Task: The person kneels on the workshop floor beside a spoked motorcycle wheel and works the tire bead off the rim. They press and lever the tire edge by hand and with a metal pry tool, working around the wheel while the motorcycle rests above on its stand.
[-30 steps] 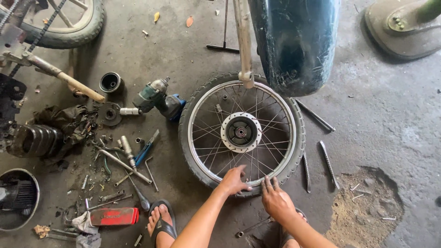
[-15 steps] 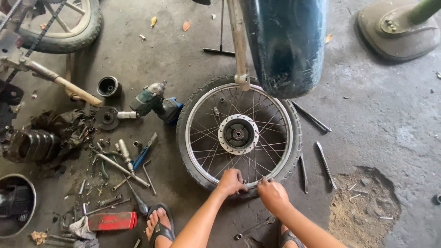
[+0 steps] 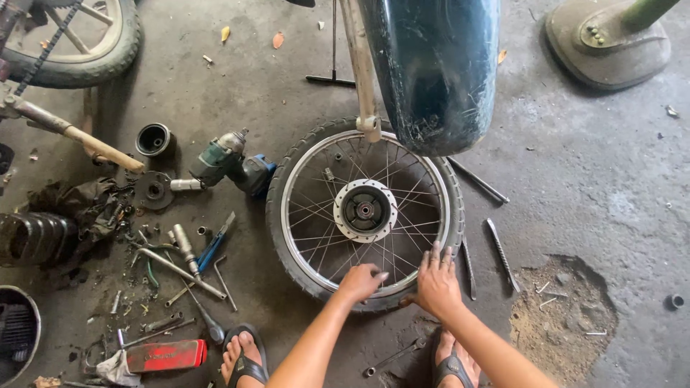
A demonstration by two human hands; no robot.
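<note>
Hands pressed on the near rim of the spoked wheel (image 3: 364,213), which lay flat on the floor: left hand (image 3: 361,281) closed on the tyre edge, right hand (image 3: 436,284) spread flat. Tyre seating appeared underway; continuing called for firm, even pressure around the rim.

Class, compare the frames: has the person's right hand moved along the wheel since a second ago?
Cannot tell. The right hand rests on the tyre at the wheel's near edge, right of the left hand, as before; any shift looks like camera motion.
</note>
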